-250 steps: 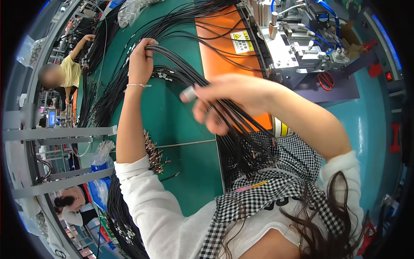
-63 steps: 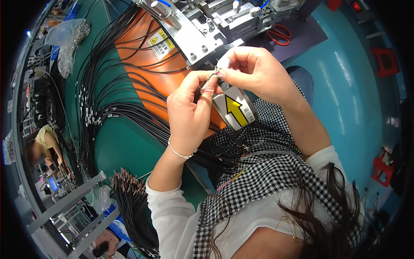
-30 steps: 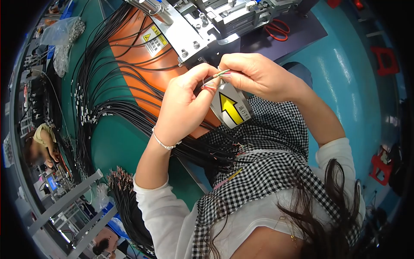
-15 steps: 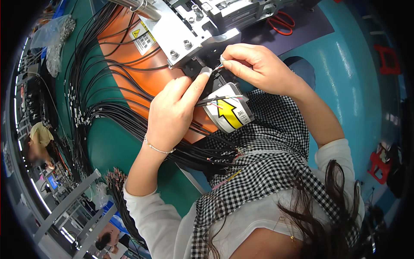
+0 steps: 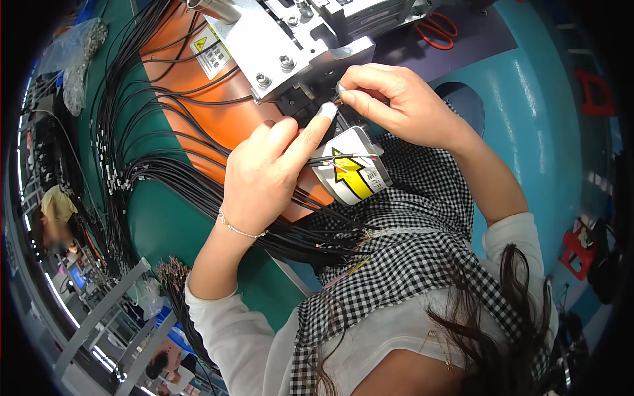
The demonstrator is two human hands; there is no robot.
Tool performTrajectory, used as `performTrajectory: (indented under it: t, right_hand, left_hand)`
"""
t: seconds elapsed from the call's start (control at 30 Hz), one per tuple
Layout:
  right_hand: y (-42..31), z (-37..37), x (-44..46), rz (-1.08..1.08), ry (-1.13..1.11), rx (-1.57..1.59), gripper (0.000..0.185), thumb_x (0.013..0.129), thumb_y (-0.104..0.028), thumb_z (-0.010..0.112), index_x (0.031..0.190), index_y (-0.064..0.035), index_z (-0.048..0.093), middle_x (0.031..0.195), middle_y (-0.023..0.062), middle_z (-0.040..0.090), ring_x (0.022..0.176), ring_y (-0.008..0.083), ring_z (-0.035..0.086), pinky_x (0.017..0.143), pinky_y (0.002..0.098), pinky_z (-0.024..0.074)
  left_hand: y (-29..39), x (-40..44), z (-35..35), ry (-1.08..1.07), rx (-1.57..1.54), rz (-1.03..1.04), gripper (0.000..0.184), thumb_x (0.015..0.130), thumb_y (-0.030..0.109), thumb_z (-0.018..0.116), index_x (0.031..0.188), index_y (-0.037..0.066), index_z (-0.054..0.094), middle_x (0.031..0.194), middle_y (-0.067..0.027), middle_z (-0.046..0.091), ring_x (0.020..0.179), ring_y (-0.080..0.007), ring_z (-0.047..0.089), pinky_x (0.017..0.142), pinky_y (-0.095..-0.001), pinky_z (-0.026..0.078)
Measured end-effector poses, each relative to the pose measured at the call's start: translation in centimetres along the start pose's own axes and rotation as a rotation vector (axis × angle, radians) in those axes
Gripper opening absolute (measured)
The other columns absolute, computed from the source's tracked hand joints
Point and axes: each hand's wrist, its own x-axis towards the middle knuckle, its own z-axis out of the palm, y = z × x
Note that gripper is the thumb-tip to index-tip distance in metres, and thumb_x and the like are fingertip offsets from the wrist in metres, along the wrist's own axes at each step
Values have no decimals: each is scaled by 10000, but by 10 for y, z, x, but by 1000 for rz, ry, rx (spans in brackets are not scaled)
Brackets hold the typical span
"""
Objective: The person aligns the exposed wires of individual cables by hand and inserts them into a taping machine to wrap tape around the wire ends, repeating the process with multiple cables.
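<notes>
My left hand (image 5: 264,168) is closed, its index finger stretched forward with a white cover on the tip. Black cables (image 5: 321,160) come out from under this hand, their thin coloured wire ends lying over a yellow arrow label (image 5: 353,177). Beside the left fingertip, my right hand (image 5: 399,105) pinches thin wires (image 5: 339,101), mostly hidden by the fingers. Both sets of fingertips are close together in front of the metal machine (image 5: 277,56). A dark part of the machine sits just behind them.
A large bundle of black cables (image 5: 178,173) spreads over the green and orange table surface (image 5: 158,214). Red-handled scissors (image 5: 439,33) lie at the back right. A warning label (image 5: 211,53) is by the machine. Red stools (image 5: 578,254) stand on the floor at right. Other people are at far left.
My left index fingertip has shifted slightly right, closer to the right fingertips. The wires between the fingers show less now. The right hand has barely moved, and the view has shifted slightly.
</notes>
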Motion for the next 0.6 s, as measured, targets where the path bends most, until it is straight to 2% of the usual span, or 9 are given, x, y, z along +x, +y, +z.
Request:
performTrajectory:
  t: [0.03, 0.13, 0.27, 0.6]
  right_hand:
    - [0, -1, 0, 1, 0, 0, 162, 920, -176, 566, 894, -16, 561, 743, 74, 561, 670, 210, 544, 615, 325, 434]
    - [-2, -6, 2, 268, -148, 257, 155, 950, -145, 566, 904, 2, 582, 720, -32, 488, 654, 42, 418, 562, 227, 361]
    - [3, -2, 4, 291, -135, 383, 170, 959, -157, 558, 866, -16, 573, 702, -77, 436, 650, 12, 366, 543, 212, 319]
    - [-4, -8, 7, 375, -173, 401, 168, 953, -164, 574, 869, -19, 584, 709, -74, 447, 653, 12, 378, 568, 203, 330]
  left_hand:
    - [-1, 0, 1, -1, -1, 0, 589, 679, -55, 607, 1231, 148, 631, 767, -46, 495, 689, -207, 537, 610, -322, 482]
    - [-4, 1, 4, 43, 65, 59, 575, 671, 76, 638, 1239, 170, 612, 811, 0, 489, 659, -162, 497, 528, -273, 473]
    - [-5, 4, 2, 30, 54, 57, 610, 669, 79, 637, 1266, 194, 594, 840, -1, 508, 674, -168, 507, 542, -273, 490]
    - [-2, 5, 1, -19, 83, 50, 601, 711, 59, 614, 1293, 204, 572, 903, -6, 525, 699, -174, 526, 552, -280, 500]
